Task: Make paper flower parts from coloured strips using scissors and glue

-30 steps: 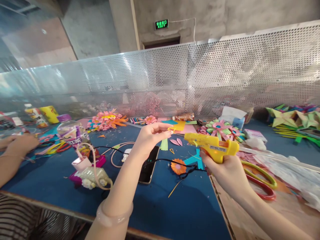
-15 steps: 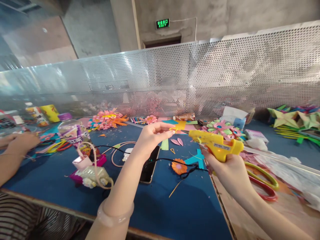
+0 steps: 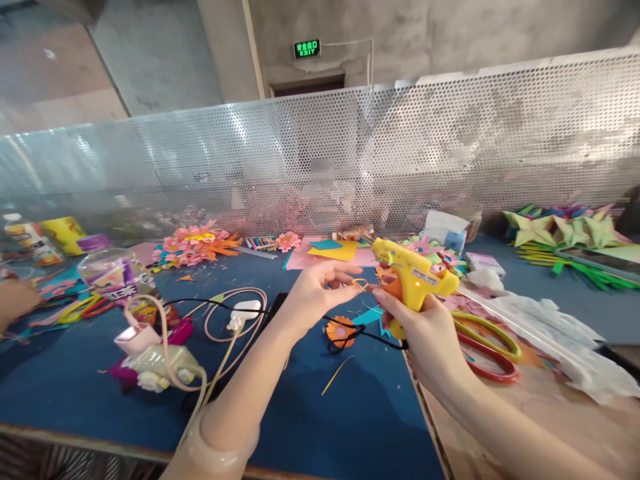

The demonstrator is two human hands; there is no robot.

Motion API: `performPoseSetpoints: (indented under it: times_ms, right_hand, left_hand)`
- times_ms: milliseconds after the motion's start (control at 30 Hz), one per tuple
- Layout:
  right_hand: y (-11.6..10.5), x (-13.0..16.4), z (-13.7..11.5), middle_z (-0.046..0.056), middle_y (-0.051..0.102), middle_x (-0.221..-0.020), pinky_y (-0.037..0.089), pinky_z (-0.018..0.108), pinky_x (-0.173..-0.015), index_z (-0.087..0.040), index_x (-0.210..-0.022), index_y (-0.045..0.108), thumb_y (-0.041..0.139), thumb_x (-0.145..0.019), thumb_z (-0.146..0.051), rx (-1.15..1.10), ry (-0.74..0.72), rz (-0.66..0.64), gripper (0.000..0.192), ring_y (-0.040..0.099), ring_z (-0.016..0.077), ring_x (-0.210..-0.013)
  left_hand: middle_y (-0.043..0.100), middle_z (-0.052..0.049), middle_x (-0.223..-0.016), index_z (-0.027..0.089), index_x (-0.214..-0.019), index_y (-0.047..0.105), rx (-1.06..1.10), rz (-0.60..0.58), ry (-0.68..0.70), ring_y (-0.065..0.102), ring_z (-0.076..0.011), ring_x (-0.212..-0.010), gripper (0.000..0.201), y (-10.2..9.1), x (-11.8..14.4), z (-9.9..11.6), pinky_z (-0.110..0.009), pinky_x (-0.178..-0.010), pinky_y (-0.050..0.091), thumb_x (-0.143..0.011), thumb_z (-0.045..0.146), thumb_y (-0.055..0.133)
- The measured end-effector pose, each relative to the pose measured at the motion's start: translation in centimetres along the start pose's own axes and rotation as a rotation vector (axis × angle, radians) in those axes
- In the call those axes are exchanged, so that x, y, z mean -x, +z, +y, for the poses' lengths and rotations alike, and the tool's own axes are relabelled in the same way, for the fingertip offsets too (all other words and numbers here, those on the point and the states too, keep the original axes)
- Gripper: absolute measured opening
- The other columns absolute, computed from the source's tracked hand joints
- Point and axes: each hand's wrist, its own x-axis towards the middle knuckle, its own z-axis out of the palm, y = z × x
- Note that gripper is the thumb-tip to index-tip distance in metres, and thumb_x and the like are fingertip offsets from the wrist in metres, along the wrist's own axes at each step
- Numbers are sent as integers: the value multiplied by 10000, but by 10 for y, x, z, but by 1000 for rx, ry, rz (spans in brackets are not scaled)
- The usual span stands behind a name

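Nearest me, my left wrist carries a pale translucent bangle (image 3: 223, 445), cut off by the lower edge. My left hand (image 3: 315, 293) pinches a small yellow paper loop (image 3: 359, 284) between thumb and forefinger, above the blue felt-like table (image 3: 350, 427). My right hand (image 3: 425, 333) is wrapped around the grip of a yellow plastic glue gun (image 3: 415, 277), its nozzle hidden behind the fingers, just beside the loop; whether they touch I cannot tell. A black cord (image 3: 370, 337) trails from the gun across the table. Below the hands lies an orange paper flower (image 3: 340, 331); to the right, scissors (image 3: 487, 343) with green and red handles rest on a bare wooden board (image 3: 480, 440). To the left, a white plug (image 3: 243, 309) on a beige coiled cable; a bottle's (image 3: 115, 277) label is too blurred to read. Farther back lie pink and orange paper flowers (image 3: 195, 243) before a perforated metal screen (image 3: 450, 147). On the wall beyond, a green sign (image 3: 307, 49) reads "EXIT"; its upper characters are too small to make out
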Motion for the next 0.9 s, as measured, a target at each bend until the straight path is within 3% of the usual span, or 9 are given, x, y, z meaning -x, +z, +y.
performPoseSetpoints:
  times_ms: [200, 500, 900]
  right_hand:
    - [0, 0, 1, -33, 529, -526, 347, 203, -423, -140, -737, 613, 721, -669, -418, 41, -24, 38, 306, 436, 88, -463]
    - [-3, -1, 2, -34, 495, -448, 304, 196, -382, -126, -655, 594, 698, -689, -430, 168, -27, 49, 323, 384, 76, -415]
    - [-5, -4, 5, -26, 513, -466, 322, 207, -405, -148, -645, 571, 678, -701, -472, 201, -54, 16, 345, 419, 89, -432]
  left_hand:
    - [670, -41, -838, 213, -1152, 543, 7, -14, -54, 599, -197, -823, 473, 14, 1, -5, -300, -689, 450, -702, 267, 679]
    - [666, -18, -835, 186, -1106, 528, -104, 59, -6, 584, -170, -816, 398, 23, 1, -12, -293, -725, 428, -732, 255, 646]
    - [660, -19, -844, 179, -1082, 539, -95, 85, -8, 574, -157, -796, 374, 26, 1, -11, -274, -704, 416, -739, 278, 650]
